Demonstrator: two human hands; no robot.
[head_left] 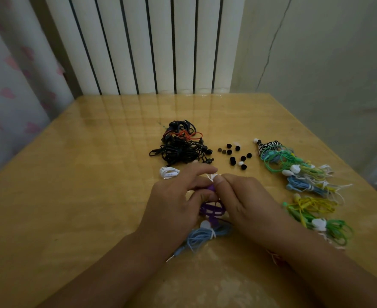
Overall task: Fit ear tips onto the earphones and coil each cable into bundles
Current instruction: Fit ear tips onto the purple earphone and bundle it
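Observation:
My left hand [174, 201] and my right hand [245, 203] meet at the middle of the table, both pinching a purple earphone [211, 188] with a small white piece at my right thumb tip. Its purple cable [209, 208] hangs coiled below my fingers. A light blue coiled bundle [202, 237] lies just in front of my hands. Loose black and white ear tips [235, 155] are scattered behind my hands. A tangled black earphone pile [181, 145] lies behind on the left, and a small white coil [168, 172] sits beside my left hand.
Green, blue and yellow earphone bundles [303, 172] lie in a row on the right, with more green and yellow ones [316, 215] nearer. The wooden table [72, 196] stands against a white radiator [152, 45]; a curtain [10, 85] hangs on the left.

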